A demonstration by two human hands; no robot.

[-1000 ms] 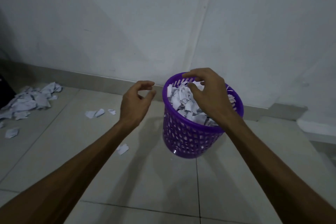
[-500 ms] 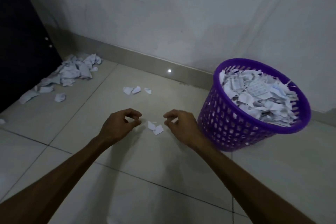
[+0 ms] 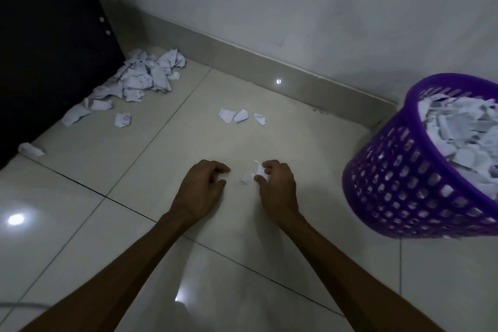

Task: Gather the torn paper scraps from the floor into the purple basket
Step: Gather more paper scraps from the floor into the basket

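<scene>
The purple basket (image 3: 398, 186) stands at the right edge, heaped with torn white paper. Low over the tiled floor in the middle, my right hand (image 3: 277, 186) pinches a small white scrap (image 3: 260, 171) between thumb and fingers. A second small scrap (image 3: 245, 178) lies on the floor just left of it. A little to the left, my left hand (image 3: 200, 186) hovers with its fingers curled and holds nothing. Three scraps (image 3: 237, 116) lie further away near the skirting. A large pile of scraps (image 3: 145, 75) sits in the far left corner.
A dark cabinet (image 3: 48, 35) fills the left side, with loose scraps (image 3: 72, 116) along its base. The white wall and grey skirting (image 3: 269, 62) run across the back. Glossy tiles reflect bright light spots.
Both hands left the basket and dropped to the floor. The view turned left, so the basket now sits at the right edge. My right hand has closed on one small scrap.
</scene>
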